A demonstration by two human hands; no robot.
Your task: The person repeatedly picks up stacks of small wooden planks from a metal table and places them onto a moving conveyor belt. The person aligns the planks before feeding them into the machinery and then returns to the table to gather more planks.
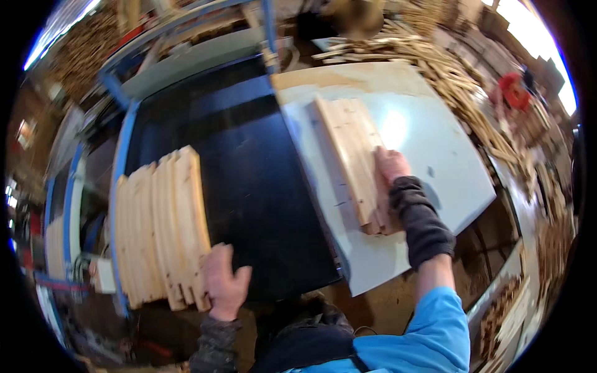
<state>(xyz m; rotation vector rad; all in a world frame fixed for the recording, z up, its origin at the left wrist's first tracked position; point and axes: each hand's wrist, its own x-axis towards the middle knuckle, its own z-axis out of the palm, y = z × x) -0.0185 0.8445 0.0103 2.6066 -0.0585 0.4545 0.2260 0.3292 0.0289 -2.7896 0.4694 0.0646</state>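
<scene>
Nearest, the left hand [225,283] lies open on the near end of about six pale slats [163,227] fanned on the black counter [249,168]; uneven pressure could skew them off its edge. Right hand [390,166] presses flat, gripping nothing, beside roughly three slats [351,155] on the white board [435,155], which might slide apart.

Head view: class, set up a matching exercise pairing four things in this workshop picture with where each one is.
Things:
1. left hand
2. right hand
3. black surface
4. loose wood sticks

Places:
A. piled beyond the white table's far edge
B. on the near end of the row of slats
C. between the slat row and the white table
D. on the stack of boards on the white table

Pairs: 1-B, 2-D, 3-C, 4-A
</scene>
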